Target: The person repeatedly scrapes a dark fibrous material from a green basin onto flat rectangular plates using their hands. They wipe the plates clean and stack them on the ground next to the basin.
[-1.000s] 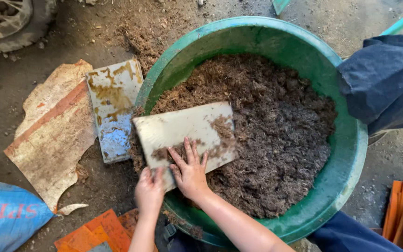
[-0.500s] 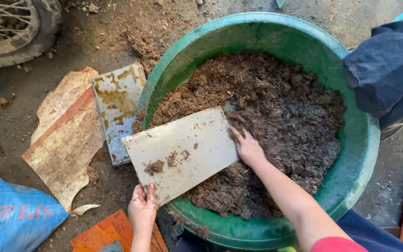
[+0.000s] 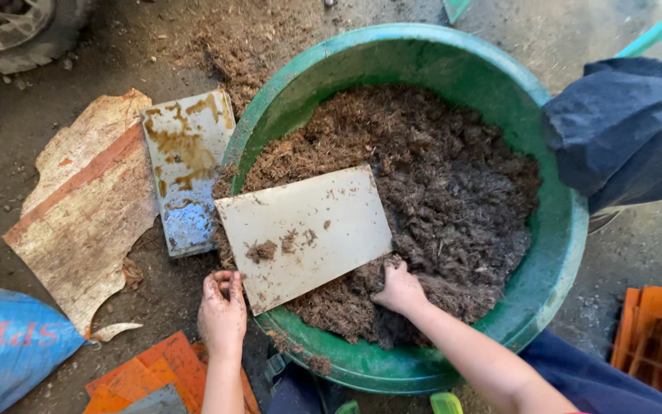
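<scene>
Bare, dirty concrete ground, strewn with brown fibre crumbs. Nearest, at the bottom edge, a stack of orange sheets (image 3: 139, 379) and a blue sack (image 3: 1, 345) off to the left.

Just beyond, left hand (image 3: 222, 310) outside the green basin (image 3: 561, 230), soiled fingers curled right beside the near left corner of the pale board (image 3: 308, 230); impossible to tell whether pinching the edge or only touching it. Right hand (image 3: 400, 290) inside the basin, knuckles up, pushed into the brown fibre (image 3: 453, 176) at the board's near right edge; fingers buried, so grasp not readable.

Board flat on top of the fibre, left end over the basin rim. Long axis across the view, left to right, right end angled slightly away. A few clumps on its face.

Judged as a scraping or gathering stage, with the board as the tool. For any lift or push: a firm hold at both near corners and a level face, to keep the clumps from sliding.

Left of the basin, a rusty metal plate (image 3: 187, 169) against its wall, then a torn brown sheet (image 3: 86, 207). Right, orange slats (image 3: 660, 330) and another person's dark blue clothing (image 3: 630, 130) over the rim. Farthest, a tyre (image 3: 9, 38) at top left.
</scene>
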### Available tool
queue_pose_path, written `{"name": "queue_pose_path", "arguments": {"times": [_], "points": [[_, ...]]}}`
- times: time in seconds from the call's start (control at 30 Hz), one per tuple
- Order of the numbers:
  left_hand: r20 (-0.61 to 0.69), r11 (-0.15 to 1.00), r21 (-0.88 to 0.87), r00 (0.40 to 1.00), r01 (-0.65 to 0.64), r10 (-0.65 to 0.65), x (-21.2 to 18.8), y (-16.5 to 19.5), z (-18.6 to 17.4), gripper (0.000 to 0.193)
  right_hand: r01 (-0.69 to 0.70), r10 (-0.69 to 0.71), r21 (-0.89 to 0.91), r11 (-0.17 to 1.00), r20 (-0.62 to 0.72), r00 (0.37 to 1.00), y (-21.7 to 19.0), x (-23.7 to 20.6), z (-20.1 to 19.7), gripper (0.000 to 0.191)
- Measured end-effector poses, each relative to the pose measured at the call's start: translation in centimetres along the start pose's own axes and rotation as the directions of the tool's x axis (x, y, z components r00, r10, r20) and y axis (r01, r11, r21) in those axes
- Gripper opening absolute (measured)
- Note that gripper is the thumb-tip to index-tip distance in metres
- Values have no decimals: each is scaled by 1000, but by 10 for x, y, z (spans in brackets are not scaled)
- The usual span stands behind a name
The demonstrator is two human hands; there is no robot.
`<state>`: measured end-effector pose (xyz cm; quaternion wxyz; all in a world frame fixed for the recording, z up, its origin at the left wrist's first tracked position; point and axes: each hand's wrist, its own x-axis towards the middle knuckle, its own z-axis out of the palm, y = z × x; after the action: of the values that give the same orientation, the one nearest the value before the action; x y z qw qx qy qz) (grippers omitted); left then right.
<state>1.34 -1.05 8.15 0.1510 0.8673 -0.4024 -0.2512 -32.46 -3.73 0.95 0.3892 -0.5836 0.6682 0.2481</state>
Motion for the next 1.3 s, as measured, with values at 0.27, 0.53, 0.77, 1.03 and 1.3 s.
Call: {"name": "queue_pose_path", "arguments": {"times": [0.27, 0.53, 0.77, 1.03, 1.3], "points": [[-152, 954, 184, 952, -237, 266, 10, 13, 26, 44, 195, -107, 185, 963, -401, 910, -63, -17, 14, 77], [-187, 944, 229, 941, -237, 281, 12, 3, 37, 41, 235, 114, 495, 837, -577, 808, -46, 42, 37, 55], [-196, 956, 180, 944, -233, 267, 12, 4, 39, 40, 316, 72, 598, 737, -534, 843, -82, -7, 35, 53], [-160, 963, 151, 956, -222, 245, 13, 6, 34, 40, 663, -510, -99, 742, -726, 462, -142, 29, 3, 47], [-159, 961, 161, 955, -225, 251, 15, 9, 31, 41, 261, 131, 490, 831, -630, 765, -107, 93, -87, 53]]}}
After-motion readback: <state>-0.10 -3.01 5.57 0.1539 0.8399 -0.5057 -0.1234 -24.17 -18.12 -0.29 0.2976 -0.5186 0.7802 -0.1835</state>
